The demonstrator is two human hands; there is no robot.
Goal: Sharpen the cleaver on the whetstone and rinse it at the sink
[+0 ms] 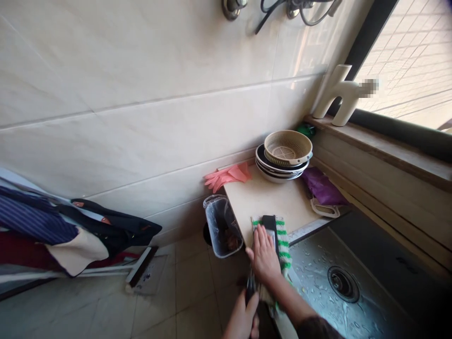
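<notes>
Right now — left hand closed around a dark utensil handle, right hand open and flat on green-striped cloth over it, at the beige board's near edge, beside a steel sink

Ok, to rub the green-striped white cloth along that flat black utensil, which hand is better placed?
Right, probably: the right hand presses the green-striped white cloth against the flat black utensil, while the left hand sits lower, around its lower end.

Right hand flat, left hand curled.
</notes>
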